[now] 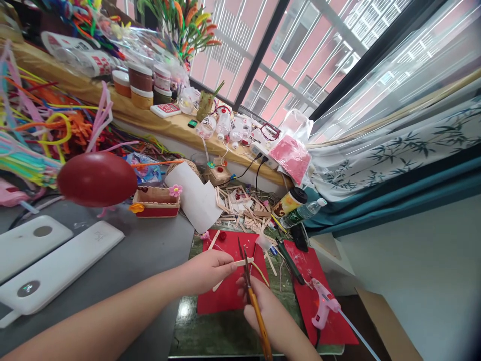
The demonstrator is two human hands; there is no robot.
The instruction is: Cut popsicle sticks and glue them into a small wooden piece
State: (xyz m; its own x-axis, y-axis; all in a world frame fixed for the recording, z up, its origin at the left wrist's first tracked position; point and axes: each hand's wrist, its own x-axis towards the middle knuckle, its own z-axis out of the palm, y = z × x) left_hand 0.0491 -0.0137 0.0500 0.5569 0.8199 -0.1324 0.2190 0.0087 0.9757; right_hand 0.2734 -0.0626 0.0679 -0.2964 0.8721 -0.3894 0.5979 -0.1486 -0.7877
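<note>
My left hand (208,271) pinches a wooden craft stick (245,261) between thumb and fingers, its free end pointing right. In my right hand (265,303) is a pair of scissors (247,273) with orange-brown handles, blades pointing away from me. The blades are parted and cross the stick just beyond my left fingertips; whether they touch it I cannot tell. Under both hands lies a red sheet (225,301). On it are more craft sticks, a small dark red flower (223,235) and a yellow pipe cleaner (260,273).
A pink glue gun (323,303) rests on a second red sheet at the right. Behind are a pile of craft sticks (255,213), a water bottle (302,213) and a cup (289,201). Leftward stand a small wooden box (157,203), a red balloon (96,179) and white devices (63,271).
</note>
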